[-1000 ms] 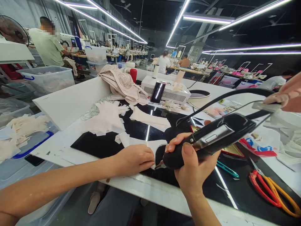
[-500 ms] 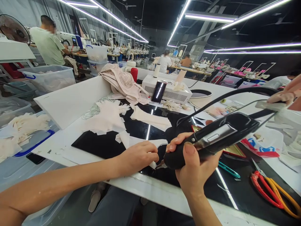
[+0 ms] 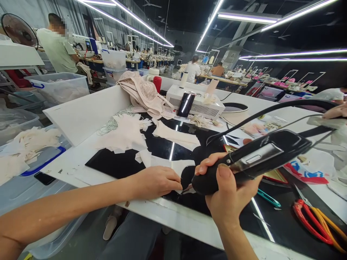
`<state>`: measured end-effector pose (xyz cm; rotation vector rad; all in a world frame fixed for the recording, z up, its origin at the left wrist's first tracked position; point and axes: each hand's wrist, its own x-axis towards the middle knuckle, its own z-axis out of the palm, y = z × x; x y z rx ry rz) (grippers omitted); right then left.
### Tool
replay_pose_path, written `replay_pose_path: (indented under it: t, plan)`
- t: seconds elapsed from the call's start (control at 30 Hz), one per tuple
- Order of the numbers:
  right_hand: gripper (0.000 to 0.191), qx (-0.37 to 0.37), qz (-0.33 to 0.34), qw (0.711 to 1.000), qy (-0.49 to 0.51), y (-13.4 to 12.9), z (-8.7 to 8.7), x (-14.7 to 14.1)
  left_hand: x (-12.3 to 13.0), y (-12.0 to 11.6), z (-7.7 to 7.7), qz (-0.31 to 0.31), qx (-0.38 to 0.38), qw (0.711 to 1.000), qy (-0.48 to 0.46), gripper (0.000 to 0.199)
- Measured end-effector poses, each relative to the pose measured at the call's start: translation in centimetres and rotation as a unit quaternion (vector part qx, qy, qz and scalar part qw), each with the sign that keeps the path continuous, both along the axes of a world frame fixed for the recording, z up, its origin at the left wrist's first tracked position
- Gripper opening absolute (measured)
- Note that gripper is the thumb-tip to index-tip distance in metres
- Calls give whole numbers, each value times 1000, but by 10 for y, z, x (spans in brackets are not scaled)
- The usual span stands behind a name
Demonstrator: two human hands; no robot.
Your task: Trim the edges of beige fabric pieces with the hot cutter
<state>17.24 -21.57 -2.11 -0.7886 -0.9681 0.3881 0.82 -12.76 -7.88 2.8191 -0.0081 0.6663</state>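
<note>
My right hand (image 3: pixel 230 184) is wrapped round a black corded hand-held cutter (image 3: pixel 252 159), thumb along its top. The tool slants down to the left, and its thin metal tip (image 3: pixel 189 188) is close to my left fingertips. My left hand (image 3: pixel 159 182) rests at the near edge of the black glossy board (image 3: pixel 111 166), its fingers closed on the corner of a cream fabric piece (image 3: pixel 162 162). That piece lies flat, partly hidden under the hand. Whether the tip touches the fabric I cannot tell. Another cut fabric piece (image 3: pixel 177 135) lies just beyond.
Stacked cream pieces (image 3: pixel 121 133) lie at left, beige bra cups (image 3: pixel 143 88) behind. A vented white box (image 3: pixel 195 99) stands at the back. A teal utility knife (image 3: pixel 268 198) and red-and-orange-handled scissors (image 3: pixel 316 220) lie right. Another hand (image 3: pixel 336 111) shows at the right edge.
The whole view has shifted slightly. My left fingers have moved a little down towards the board's near edge, and the cutter's tip stays close by them.
</note>
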Motion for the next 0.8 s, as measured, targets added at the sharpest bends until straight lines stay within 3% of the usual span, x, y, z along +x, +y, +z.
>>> replay_pose_path:
  t: [0.3, 0.53, 0.8]
  plan:
    - [55, 6, -4, 1000, 4, 0, -2, 1, -2, -2, -2, 9, 21, 1000, -5, 19]
    - [58, 5, -11, 1000, 3, 0, 0, 0, 5, -7, -6, 73, -65, 995, -9, 18]
    - [59, 3, -4, 1000, 9, 0, -1, 1, 10, -9, 1, 98, -117, 988, 5, 7]
